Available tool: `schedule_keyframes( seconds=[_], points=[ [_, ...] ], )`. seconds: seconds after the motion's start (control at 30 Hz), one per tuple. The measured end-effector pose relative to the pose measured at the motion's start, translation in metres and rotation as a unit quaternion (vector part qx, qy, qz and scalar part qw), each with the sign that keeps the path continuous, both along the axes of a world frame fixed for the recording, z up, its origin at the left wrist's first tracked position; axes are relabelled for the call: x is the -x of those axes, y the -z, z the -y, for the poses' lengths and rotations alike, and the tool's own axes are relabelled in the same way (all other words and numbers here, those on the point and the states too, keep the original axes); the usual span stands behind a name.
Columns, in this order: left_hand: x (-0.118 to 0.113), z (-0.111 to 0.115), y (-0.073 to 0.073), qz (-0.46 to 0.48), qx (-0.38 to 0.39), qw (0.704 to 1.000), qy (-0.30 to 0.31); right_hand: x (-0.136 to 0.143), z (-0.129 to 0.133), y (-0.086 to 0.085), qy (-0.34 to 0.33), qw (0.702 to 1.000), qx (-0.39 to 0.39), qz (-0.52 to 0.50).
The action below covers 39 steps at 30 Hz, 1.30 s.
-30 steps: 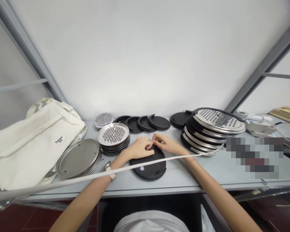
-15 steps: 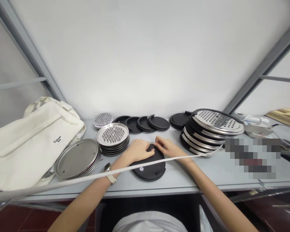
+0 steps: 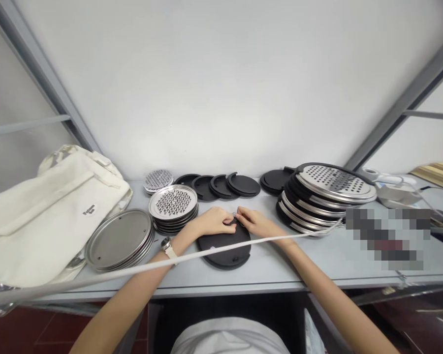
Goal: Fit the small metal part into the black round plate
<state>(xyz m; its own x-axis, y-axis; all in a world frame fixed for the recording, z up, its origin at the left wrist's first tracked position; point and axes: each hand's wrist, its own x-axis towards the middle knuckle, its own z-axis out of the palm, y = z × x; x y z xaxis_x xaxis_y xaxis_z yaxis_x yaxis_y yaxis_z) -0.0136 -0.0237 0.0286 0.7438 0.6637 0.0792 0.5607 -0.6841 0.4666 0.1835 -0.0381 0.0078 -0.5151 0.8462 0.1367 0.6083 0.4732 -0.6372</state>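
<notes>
A black round disc point(image 3: 225, 253) with a raised rim lies flat on the table in front of me. My left hand point(image 3: 216, 221) is closed over its far edge, thumb and fingers bent around the rim. Beside it, my right hand point(image 3: 257, 223) pinches at the same edge, and the fingertips of both hands nearly meet. A tiny pale bit shows between them, too small to name. Left of my left hand stands a stack of round grater plates point(image 3: 173, 202). To the right of my right hand rises a taller stack of black-rimmed perforated steel discs point(image 3: 332, 182).
Plain grey metal discs point(image 3: 120, 241) are piled at the left beside a cream canvas bag point(image 3: 55, 216). Several black discs point(image 3: 243, 185) lean in a row along the wall. A pale cord point(image 3: 133, 270) crosses the view above my forearms. Yellowish flat sheets point(image 3: 437, 174) lie far right.
The black disc has shifted slightly left and away from me. My hands keep close together at its far edge, with the left fingers a little more curled.
</notes>
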Motion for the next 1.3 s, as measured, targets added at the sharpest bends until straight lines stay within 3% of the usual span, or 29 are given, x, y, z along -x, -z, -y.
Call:
schedule_keyframes(
  seconds=[0.13, 0.3, 0.43, 0.63, 0.83, 1.3],
  points=[
    [-0.001, -0.013, -0.002, -0.010, 0.024, 0.997, 0.072, -0.004, 0.000, -0.003, 0.009, 1.000, 0.010, 0.004],
    [-0.005, -0.020, -0.001, -0.021, -0.047, 0.991, 0.125, -0.011, 0.000, -0.004, 0.029, 0.999, 0.032, 0.005],
    [-0.006, -0.013, 0.001, -0.024, -0.095, 0.990, 0.099, -0.013, 0.001, 0.001, 0.044, 0.998, 0.033, -0.002],
    [-0.012, 0.004, 0.002, -0.001, -0.145, 0.989, 0.005, -0.011, 0.000, 0.003, 0.059, 0.998, 0.025, -0.001],
    [-0.016, 0.009, 0.001, -0.032, -0.132, 0.989, -0.058, -0.012, 0.001, -0.001, 0.041, 0.999, 0.021, -0.007],
    [-0.015, 0.008, 0.003, -0.007, -0.143, 0.989, -0.044, -0.014, 0.001, -0.005, -0.005, 1.000, -0.004, 0.018]
  ],
)
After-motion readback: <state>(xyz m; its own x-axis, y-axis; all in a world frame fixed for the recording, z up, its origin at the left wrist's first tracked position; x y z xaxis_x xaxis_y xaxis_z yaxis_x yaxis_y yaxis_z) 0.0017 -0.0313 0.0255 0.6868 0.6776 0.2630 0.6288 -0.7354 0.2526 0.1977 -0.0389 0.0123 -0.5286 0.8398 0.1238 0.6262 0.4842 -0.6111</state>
